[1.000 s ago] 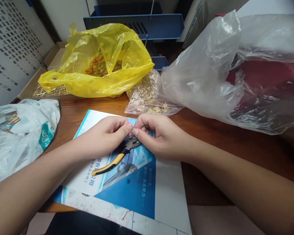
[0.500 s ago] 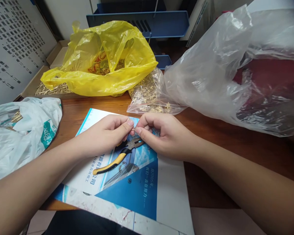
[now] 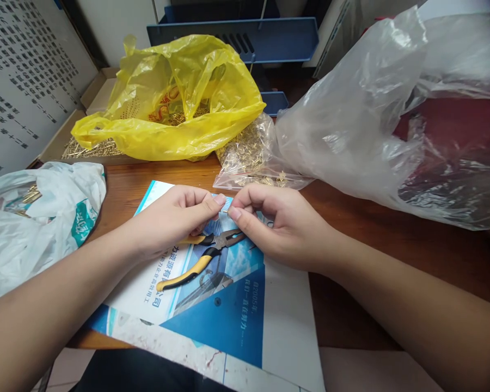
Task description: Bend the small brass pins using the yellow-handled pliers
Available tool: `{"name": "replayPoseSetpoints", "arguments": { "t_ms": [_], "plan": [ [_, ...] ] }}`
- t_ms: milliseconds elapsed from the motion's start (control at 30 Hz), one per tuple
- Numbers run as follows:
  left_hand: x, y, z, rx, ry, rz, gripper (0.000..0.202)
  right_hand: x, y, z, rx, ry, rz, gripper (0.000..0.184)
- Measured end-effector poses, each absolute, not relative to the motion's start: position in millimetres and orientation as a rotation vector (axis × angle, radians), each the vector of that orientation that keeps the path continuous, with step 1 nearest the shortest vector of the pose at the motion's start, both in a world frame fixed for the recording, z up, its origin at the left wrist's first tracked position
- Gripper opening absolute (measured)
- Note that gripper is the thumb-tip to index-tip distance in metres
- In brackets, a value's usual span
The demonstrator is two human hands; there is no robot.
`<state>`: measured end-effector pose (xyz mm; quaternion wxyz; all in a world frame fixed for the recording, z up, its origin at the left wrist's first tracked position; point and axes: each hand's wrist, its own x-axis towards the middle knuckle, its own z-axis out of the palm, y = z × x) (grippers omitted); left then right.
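Observation:
My right hand (image 3: pixel 280 226) pinches a tiny gold-coloured metal piece (image 3: pixel 225 212) between thumb and forefinger, its end poking out to the left. Close beside it, my left hand (image 3: pixel 179 215) is closed in a pinch, thumb against fingers; whatever it holds is hidden. Beneath both hands lies a pair of pliers (image 3: pixel 218 242) with yellow and black handles, its jaws pointing right. The pliers rest on a blue and white printed folder (image 3: pixel 286 321), which hangs over the table's front edge.
A yellow plastic bag (image 3: pixel 179 141) of brass-coloured pieces stands behind, by a cardboard box (image 3: pixel 51 144). A clear zip bag (image 3: pixel 245 158) of small metal parts lies beside it. At left is a white bag (image 3: pixel 44 228); a large translucent bag (image 3: pixel 351 136) fills the right of the wooden table (image 3: pixel 351 299).
My hands have drawn slightly apart at the fingertips, and the small metal piece shows more clearly. More of the pliers' far handle is visible. The whole view has shifted slightly.

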<state>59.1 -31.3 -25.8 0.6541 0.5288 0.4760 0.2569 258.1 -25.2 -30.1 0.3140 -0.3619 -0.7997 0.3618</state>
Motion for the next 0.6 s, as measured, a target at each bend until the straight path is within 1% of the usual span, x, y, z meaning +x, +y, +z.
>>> {"name": "replayPoseSetpoints", "arguments": {
  "t_ms": [233,600],
  "plan": [
    [59.6,-30.3,-25.1,1.226,1.020,0.556,0.042,257.2,-25.1,-31.1,-0.959,-2.128,0.993,0.020],
    [62.0,-32.2,-23.5,1.328,1.014,0.507,0.039,255.3,-25.1,-34.9,-0.936,-2.126,0.977,0.016]
  ]
}}
